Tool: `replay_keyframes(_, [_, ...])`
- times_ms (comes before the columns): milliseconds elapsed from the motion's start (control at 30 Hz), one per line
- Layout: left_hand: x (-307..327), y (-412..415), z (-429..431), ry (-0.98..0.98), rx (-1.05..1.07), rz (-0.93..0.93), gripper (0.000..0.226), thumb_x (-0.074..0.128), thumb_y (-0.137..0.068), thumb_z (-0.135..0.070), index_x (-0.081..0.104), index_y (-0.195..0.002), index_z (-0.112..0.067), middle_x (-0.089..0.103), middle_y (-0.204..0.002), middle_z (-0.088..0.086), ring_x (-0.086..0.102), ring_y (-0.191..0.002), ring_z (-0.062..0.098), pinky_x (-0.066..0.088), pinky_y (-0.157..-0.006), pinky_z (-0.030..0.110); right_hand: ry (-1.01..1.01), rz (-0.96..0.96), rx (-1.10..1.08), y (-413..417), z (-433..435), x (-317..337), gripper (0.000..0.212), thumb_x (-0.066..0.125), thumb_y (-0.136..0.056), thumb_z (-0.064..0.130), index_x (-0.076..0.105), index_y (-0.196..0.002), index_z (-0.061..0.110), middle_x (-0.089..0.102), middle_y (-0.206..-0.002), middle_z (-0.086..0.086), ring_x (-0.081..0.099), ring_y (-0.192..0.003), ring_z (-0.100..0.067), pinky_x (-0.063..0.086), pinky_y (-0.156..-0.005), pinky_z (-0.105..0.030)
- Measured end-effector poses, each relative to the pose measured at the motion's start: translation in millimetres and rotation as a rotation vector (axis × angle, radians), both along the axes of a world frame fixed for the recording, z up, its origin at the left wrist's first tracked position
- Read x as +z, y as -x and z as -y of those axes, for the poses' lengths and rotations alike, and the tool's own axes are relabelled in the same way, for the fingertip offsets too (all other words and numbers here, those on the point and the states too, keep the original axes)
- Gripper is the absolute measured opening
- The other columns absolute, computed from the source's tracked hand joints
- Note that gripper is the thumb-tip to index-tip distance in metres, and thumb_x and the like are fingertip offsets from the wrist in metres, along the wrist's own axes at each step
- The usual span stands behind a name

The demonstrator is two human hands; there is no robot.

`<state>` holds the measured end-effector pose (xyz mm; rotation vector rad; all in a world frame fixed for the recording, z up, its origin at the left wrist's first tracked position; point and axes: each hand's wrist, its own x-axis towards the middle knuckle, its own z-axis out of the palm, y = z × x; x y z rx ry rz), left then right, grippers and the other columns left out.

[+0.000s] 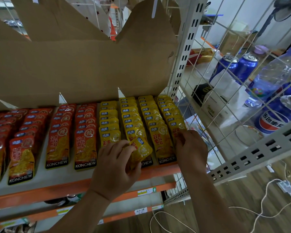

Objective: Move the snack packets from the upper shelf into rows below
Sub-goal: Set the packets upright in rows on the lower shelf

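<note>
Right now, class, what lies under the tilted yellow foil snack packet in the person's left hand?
The front packet of a yellow row: its top and black CHEW strip show. The held yellow foil packet and the left hand cover its middle.

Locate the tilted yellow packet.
Head view, lower centre: the left hand pinches the tilted yellow packet over the front of the yellow rows, beside the right hand.
</note>
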<state>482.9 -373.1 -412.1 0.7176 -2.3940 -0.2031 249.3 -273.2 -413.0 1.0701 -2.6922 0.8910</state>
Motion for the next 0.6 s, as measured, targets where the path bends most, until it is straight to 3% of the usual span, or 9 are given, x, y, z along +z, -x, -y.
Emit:
replay_keyframes(133, [-0.3, -1.3, 0.9, -0.004, 0.002, 0.001, 0.039, 0.07, -0.083, -0.042, 0.07, -0.111, -0.014, 0.064, -0.12, 0.006, 0.06, -0.11, 0.031, 0.048, -0.094, 0.049, 0.002, 0.013, 0.031, 0.3, -1.6, 0.7, 0.023, 0.058, -0.096, 0.022, 0.072, -0.113, 0.018, 0.067, -0.109, -0.005, 0.06, -0.103, -0.032, 0.05, -0.085, -0.042])
replay_keyframes(600, [-1.2, -2.0, 0.4, -0.017, 0.004, 0.001, 0.04, 0.068, -0.084, -0.043, 0.069, -0.112, -0.014, 0.064, -0.12, 0.006, 0.059, -0.11, 0.03, 0.047, -0.095, 0.049, 0.031, 0.025, 0.045, -2.7, -2.5, 4.2, 0.026, 0.06, -0.096, 0.017, 0.072, -0.119, 0.019, 0.066, -0.114, -0.005, 0.061, -0.103, -0.031, 0.05, -0.087, -0.041])
